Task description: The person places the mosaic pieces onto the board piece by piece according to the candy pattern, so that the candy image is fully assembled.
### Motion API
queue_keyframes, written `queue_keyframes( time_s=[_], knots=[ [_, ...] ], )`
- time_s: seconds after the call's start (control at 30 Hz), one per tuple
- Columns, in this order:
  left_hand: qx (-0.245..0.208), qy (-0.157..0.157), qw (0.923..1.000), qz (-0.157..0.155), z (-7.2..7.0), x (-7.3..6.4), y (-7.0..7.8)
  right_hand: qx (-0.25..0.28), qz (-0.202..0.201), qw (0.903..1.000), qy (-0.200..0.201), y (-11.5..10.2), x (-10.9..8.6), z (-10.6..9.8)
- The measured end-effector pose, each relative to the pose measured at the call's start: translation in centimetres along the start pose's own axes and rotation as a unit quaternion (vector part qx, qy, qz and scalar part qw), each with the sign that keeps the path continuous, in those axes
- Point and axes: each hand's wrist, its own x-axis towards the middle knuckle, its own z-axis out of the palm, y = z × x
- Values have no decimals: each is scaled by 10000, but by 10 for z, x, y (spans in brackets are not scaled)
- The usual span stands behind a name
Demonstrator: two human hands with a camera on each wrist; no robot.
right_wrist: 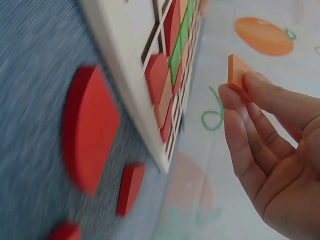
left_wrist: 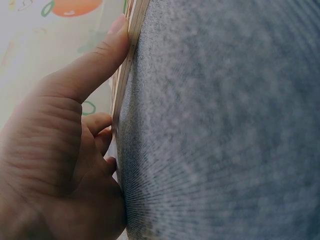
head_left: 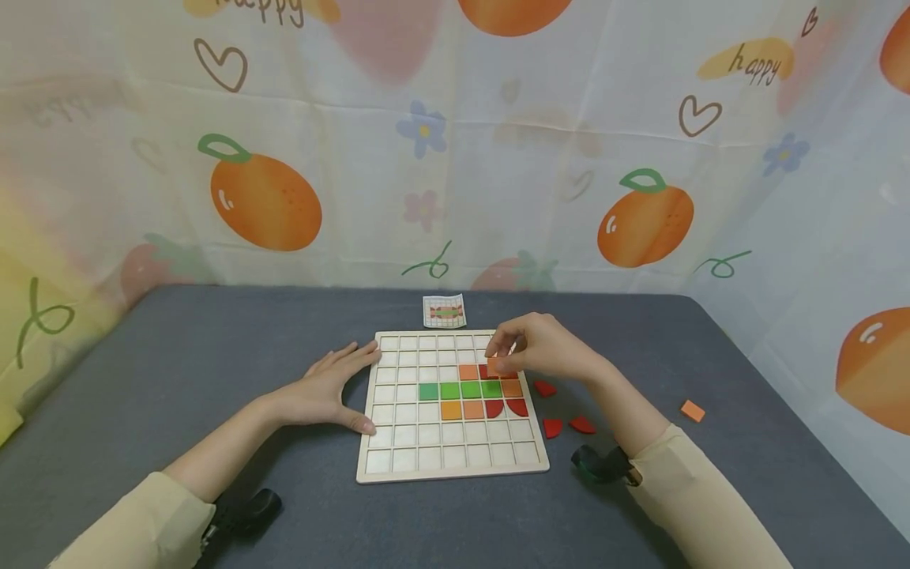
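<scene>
A pale wooden grid board [head_left: 455, 476] lies on the dark table. My left hand [head_left: 320, 395] is spread along its left side, with the thumb [left_wrist: 107, 55] and fingertips touching the edge. My right hand [head_left: 543, 348] pinches an orange square tile [right_wrist: 239, 75] between thumb and fingers, above the board's upper right part. On the board sit a row of green tiles [head_left: 471, 390], orange tiles [head_left: 472, 409] and red quarter-round pieces [head_left: 517, 407]. The held tile and fingers partly cover the red pieces beneath them.
Three loose red pieces [head_left: 582, 425] lie right of the board, near the right forearm. Farther right is another orange tile [head_left: 693, 410]. Behind the board rests a small pattern card [head_left: 444, 312]. A printed curtain [head_left: 455, 197] hangs behind the table.
</scene>
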Motion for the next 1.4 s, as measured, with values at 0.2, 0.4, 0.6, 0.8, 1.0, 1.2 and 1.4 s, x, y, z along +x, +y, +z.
queue_keyframes(
  time_s=[0.2, 0.4, 0.6, 0.8, 1.0, 1.2, 1.4],
  knots=[
    [0, 1, 10000, -60, 0, 2, -1, 365, -25, 9993, -74, -10, 17, 8],
    [-67, -32, 9999, -109, 1, 3, -2, 278, -96, 9995, -115, -17, 32, 16],
    [-58, -21, 9999, -111, 1, 3, -3, 182, -326, 9991, -201, -23, 43, 26],
    [-71, -21, 9999, -144, 1, 3, -2, 97, -275, 9994, -202, -25, 49, 35],
    [-81, -16, 9999, -149, 1, 3, -2, -54, -171, 9994, -285, -21, 53, 40],
    [-88, 9, 9999, -77, 1, 3, -3, -81, -28, 9994, -348, -18, 54, 42],
    [-50, 47, 10000, -20, 1, 3, -4, -170, 102, 9993, -310, -19, 55, 45]
  ],
)
